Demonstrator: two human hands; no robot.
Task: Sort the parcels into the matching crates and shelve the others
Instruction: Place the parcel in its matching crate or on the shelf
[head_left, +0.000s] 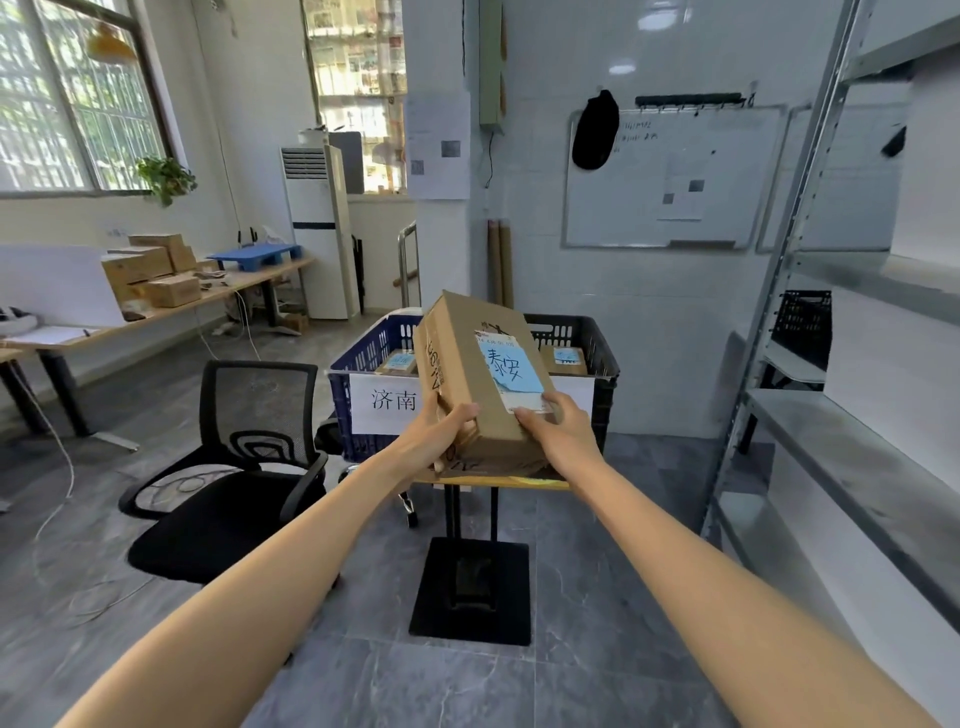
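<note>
Now the left hand (441, 431) and right hand (558, 428) grip the near end of the box (467, 364), held up in the air. Held so low, it might tip forward and fall into the blue crate (358, 348), which has a different word.

Both bare forearms are stretched forward from the lower corners of the view and are drawn together toward the middle. The left hand (439, 434) is set against the near left corner of a parcel (475, 364), with its thumb laid along the top edge and its fingers hidden underneath. The right hand (561, 428) is placed at the near right corner, with the thumb pressed on the upper face and the fingers (560, 402) curled over it. The parcel is held between the two hands, tilted up and away from the body.
</note>
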